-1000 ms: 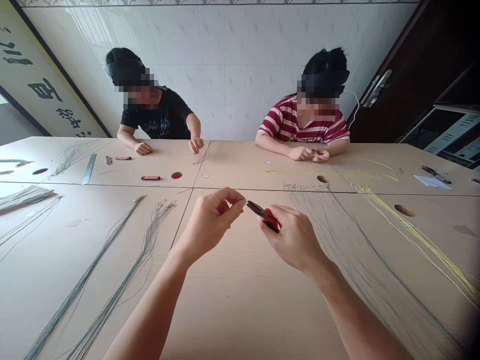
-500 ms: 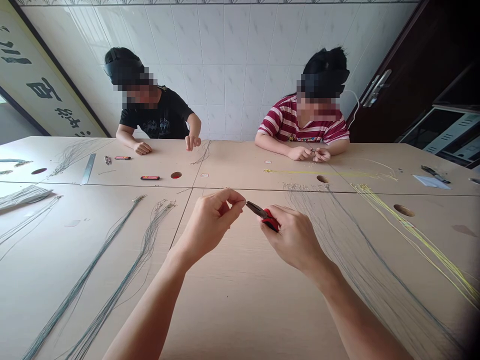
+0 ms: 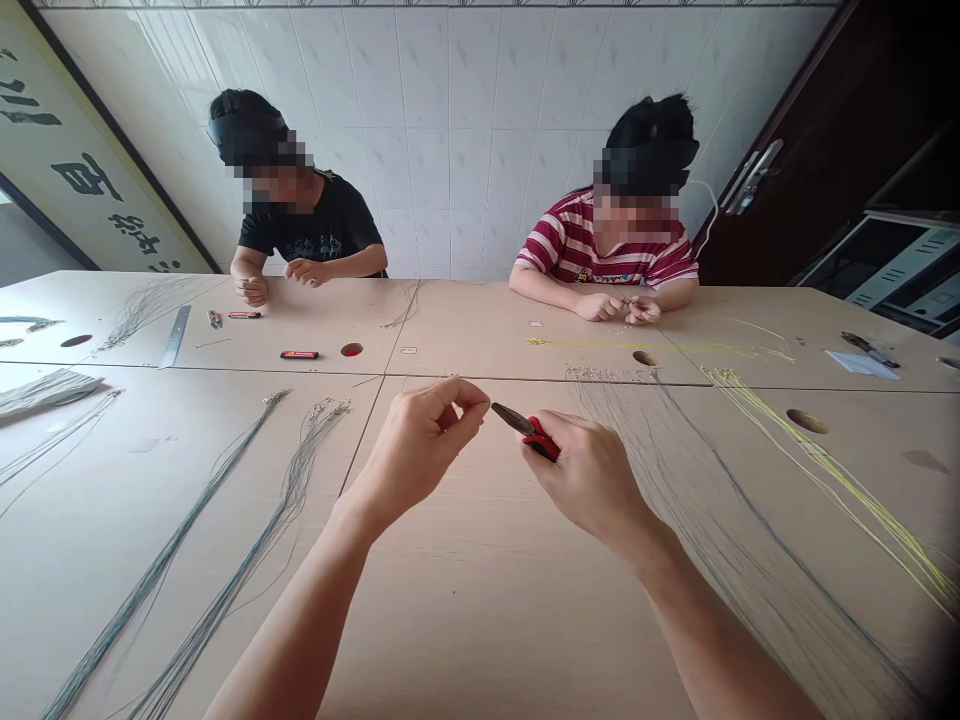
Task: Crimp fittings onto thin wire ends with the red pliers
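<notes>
Over the middle of the table, my right hand (image 3: pixel 581 470) is closed around red-handled pliers (image 3: pixel 517 420). Their narrow dark jaws point left and meet the fingertips of my left hand (image 3: pixel 427 440). That hand is pinched, thumb against forefinger; whatever lies between them is too small to make out. To the left of my hands lie two bundles of grey-green cords (image 3: pixel 247 560) with small metal ends at the top. On the right are spread thin grey cords (image 3: pixel 720 570) and a bundle of yellow cords (image 3: pixel 847 470).
Two people (image 3: pixel 315 220) sit across the table, one in black, one in a striped shirt (image 3: pixel 607 240). A steel ruler (image 3: pixel 175 337), a red-and-black knife-like tool (image 3: pixel 300 355) and round holes (image 3: pixel 352 350) lie on the far left half. A pen (image 3: pixel 870 349) rests on paper at right.
My hands and the pliers stay almost still. The person in black has drawn the hand that was over the cords back toward the body, to the left.
</notes>
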`<state>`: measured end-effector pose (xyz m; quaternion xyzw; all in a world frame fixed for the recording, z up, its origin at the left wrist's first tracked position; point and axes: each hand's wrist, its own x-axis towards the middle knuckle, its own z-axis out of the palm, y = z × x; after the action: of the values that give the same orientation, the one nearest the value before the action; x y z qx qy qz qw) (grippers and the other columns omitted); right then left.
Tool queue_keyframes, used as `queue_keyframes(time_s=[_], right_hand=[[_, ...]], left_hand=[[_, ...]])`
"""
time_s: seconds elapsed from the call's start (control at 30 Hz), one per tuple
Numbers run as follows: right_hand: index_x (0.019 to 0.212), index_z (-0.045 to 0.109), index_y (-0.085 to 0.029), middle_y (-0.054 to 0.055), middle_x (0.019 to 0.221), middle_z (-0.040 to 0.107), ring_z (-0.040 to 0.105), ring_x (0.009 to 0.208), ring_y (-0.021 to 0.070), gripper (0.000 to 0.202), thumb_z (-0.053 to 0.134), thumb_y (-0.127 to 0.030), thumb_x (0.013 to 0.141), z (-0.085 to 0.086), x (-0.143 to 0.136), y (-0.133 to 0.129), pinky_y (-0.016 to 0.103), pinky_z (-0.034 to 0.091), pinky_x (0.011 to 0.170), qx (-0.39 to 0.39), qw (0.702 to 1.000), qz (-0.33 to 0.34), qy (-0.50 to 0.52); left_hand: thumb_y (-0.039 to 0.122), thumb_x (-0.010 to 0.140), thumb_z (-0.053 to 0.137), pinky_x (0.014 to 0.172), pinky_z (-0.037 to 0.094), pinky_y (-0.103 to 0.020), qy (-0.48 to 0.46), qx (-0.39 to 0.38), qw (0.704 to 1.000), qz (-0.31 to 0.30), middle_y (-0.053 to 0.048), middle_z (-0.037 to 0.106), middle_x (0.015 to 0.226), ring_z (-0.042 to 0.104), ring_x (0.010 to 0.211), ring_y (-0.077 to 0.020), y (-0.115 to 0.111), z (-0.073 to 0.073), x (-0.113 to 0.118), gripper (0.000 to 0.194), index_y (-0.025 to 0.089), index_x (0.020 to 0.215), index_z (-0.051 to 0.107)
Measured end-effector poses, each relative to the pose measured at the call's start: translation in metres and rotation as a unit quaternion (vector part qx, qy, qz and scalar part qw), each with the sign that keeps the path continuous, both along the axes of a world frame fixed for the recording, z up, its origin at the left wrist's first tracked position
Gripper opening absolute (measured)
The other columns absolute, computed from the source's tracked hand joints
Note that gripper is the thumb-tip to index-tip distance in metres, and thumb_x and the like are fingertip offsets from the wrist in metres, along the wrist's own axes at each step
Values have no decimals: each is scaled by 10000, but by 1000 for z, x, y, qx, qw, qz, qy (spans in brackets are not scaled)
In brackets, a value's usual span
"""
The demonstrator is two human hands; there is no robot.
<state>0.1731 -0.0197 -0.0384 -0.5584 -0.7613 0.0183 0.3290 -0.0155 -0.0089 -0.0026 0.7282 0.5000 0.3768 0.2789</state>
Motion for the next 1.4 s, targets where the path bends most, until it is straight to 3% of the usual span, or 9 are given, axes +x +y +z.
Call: queue_keyframes(time_s=[0.27, 0.43, 0.63, 0.87, 0.97, 1.07, 1.17, 1.27, 1.4], right_hand=[[625, 314, -214, -59, 526, 376, 254, 498, 101, 245, 507, -186, 774, 1, 2, 2, 237, 191, 480, -1, 1000, -9, -13], [615, 337, -216, -54, 517, 387, 266, 484, 103, 258, 515, -217, 801, 3, 7, 4, 239, 204, 477, -5, 1000, -22, -11], [621, 310, -217, -62, 503, 335, 213, 486, 104, 295, 516, -247, 829, 6, 14, 5, 241, 197, 474, -11, 999, -39, -7], [624, 336, -218, -66, 493, 316, 219, 471, 100, 274, 522, -250, 823, 4, 17, 6, 235, 202, 467, -2, 999, -47, -5], [611, 350, -218, -62, 495, 322, 214, 469, 101, 274, 517, -252, 826, 3, 17, 7, 239, 200, 459, 7, 999, -43, -6], [603, 354, -218, -59, 501, 330, 220, 472, 103, 267, 515, -232, 816, 3, 15, 6, 240, 194, 457, 11, 999, -38, -13], [600, 355, -219, -62, 498, 338, 243, 468, 102, 254, 524, -206, 788, 3, 11, 6, 236, 199, 461, 4, 999, -31, -24], [600, 382, -217, -60, 501, 370, 282, 462, 101, 224, 534, -183, 762, 1, 7, 6, 235, 211, 466, -11, 999, -15, -29], [611, 412, -212, -49, 523, 445, 322, 476, 105, 198, 543, -166, 752, -2, 2, 4, 237, 205, 473, -23, 998, -8, -59]], left_hand=[[338, 871, 587, 416, 335, -193, -11, -13, 1000, 6, 28, 540, 605, 449, 481, -88, 2, -1, -2, 138, 233, 875, 677], [402, 822, 655, 437, 371, -204, -8, -37, 999, -5, -4, 649, 795, 426, 494, -82, 8, -1, -13, 285, 261, 1064, 710], [436, 830, 634, 491, 392, -233, 21, -61, 998, 11, -47, 705, 839, 517, 596, -134, 17, -5, -31, 264, 238, 932, 775], [420, 812, 653, 472, 334, -231, 35, -63, 997, 34, -22, 677, 707, 484, 554, -125, 25, -11, -41, 256, 230, 929, 778], [398, 826, 648, 531, 402, -240, 0, -51, 998, 49, -33, 703, 746, 570, 646, -149, 28, -11, -39, 223, 218, 832, 778], [398, 830, 663, 683, 494, -251, -127, -68, 987, 67, -52, 732, 816, 655, 791, -169, 32, -10, -35, 230, 194, 854, 767], [383, 864, 635, 886, 514, -277, -337, -135, 932, 19, -87, 741, 1015, 673, 978, -179, 36, -7, -29, 244, 168, 906, 744], [321, 927, 538, 940, 517, -294, -516, -233, 823, -43, -76, 725, 1087, 662, 1051, -170, 38, -6, -20, 237, 171, 832, 695], [262, 980, 404, 893, 545, -323, -637, -287, 712, -65, -24, 663, 776, 662, 789, -120, 36, -6, -9, 377, 177, 633, 522]])
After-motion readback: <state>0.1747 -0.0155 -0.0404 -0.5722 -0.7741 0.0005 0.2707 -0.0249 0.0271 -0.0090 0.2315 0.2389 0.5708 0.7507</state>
